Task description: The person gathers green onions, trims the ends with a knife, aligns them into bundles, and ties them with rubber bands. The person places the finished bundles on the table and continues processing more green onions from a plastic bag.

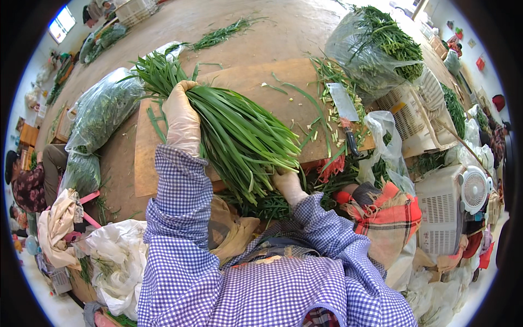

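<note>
My left hand point(181, 112), in a thin translucent glove, is closed around a large bundle of green leafy stalks, likely garlic chives point(241, 137). The leafy tips spread to the upper left and the pale cut ends point to the lower right. My right hand point(287, 184) is at the lower cut ends, its fingers partly hidden by the stalks; whether it grips any cannot be told. Beneath the bundle is a wooden board point(261, 75). On the board's right side lies a cleaver point(344, 104) with a dark handle, among chopped stalk ends point(333, 126).
Plastic bags of greens stand at the left point(107, 108) and upper right point(359, 53). White plastic crates point(439, 212) and a small fan point(474, 189) are at the right. A person point(28, 184) sits at the far left. Loose greens point(222, 34) lie on the floor beyond the board.
</note>
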The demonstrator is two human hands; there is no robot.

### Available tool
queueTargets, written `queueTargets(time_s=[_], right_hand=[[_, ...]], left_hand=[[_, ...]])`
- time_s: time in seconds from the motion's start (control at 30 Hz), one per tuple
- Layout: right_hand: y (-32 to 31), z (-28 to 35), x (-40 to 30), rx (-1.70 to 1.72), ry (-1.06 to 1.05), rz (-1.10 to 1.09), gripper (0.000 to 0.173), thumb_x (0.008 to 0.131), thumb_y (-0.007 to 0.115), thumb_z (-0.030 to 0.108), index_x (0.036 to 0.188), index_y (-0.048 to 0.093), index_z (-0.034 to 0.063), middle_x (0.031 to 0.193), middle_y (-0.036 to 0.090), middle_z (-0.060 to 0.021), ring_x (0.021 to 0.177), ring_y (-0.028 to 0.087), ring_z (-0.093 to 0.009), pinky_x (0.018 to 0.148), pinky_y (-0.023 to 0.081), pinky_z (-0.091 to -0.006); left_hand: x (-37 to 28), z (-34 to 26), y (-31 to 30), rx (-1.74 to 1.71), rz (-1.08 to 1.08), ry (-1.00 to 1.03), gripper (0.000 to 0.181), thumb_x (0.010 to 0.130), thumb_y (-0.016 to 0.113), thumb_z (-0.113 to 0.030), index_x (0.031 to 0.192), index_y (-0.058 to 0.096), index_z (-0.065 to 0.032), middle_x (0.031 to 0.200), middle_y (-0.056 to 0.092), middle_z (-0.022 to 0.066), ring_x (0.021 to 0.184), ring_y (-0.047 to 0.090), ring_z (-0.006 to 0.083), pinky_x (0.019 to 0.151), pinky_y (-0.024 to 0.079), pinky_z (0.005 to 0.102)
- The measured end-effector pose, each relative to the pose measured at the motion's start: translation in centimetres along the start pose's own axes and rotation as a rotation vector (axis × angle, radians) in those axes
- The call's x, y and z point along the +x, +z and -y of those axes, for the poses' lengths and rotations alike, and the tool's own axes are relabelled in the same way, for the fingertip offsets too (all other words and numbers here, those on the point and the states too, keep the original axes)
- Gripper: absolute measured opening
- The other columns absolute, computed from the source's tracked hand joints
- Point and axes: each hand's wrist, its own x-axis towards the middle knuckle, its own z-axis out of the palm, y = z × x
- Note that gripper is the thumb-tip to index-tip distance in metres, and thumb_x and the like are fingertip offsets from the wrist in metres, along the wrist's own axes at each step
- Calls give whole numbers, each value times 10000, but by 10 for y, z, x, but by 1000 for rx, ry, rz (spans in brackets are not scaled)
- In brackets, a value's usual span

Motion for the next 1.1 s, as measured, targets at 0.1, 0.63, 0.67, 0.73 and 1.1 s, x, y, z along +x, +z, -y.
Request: queueTargets(time_s=[0.1, 0.63, 0.67, 0.73, 1.1], right_hand=[[-21, -32, -35, -288, 501, 229, 365, 904, 595, 391, 1074, 714, 90, 933, 715, -154, 899, 692, -329, 794, 547, -431], [32, -68, -41, 145, 218, 72, 375, 942, 576, 355, 1141, 671, 52, 967, 712, -177, 886, 668, -371, 813, 518, -418], [16, -76, -55, -115, 339, 168, 430, 916, 572, 414, 1117, 684, 51, 975, 685, -235, 926, 656, -391, 837, 513, -434], [-18, -82, -83, -318, 430, 258, 412, 908, 587, 425, 1002, 731, 51, 923, 703, -203, 786, 683, -353, 742, 532, -436], [0, 17, 35, -184, -121, -307, 334, 954, 575, 334, 1070, 687, 42, 794, 694, -117, 630, 642, -234, 587, 517, -351]], left_hand=[[6, 0, -1, -11, -3, -8, 65, 721, 641, -14, 736, 628, 48, 703, 612, 91, 549, 574, 207, 519, 506, 310], [16, 4, -12, -106, -33, -41, 58, 700, 637, 5, 716, 582, 12, 699, 598, 87, 534, 566, 223, 507, 517, 326], [18, 2, -12, -106, -24, -34, 55, 707, 635, -3, 723, 584, 9, 700, 598, 86, 537, 566, 220, 510, 519, 325], [20, 0, -12, -117, -11, -52, 51, 721, 631, -18, 735, 587, 3, 701, 599, 85, 542, 568, 215, 515, 522, 322], [-36, -13, 7, -63, 160, -15, 42, 784, 591, -44, 809, 601, -13, 724, 599, 70, 584, 583, 200, 545, 532, 314]])
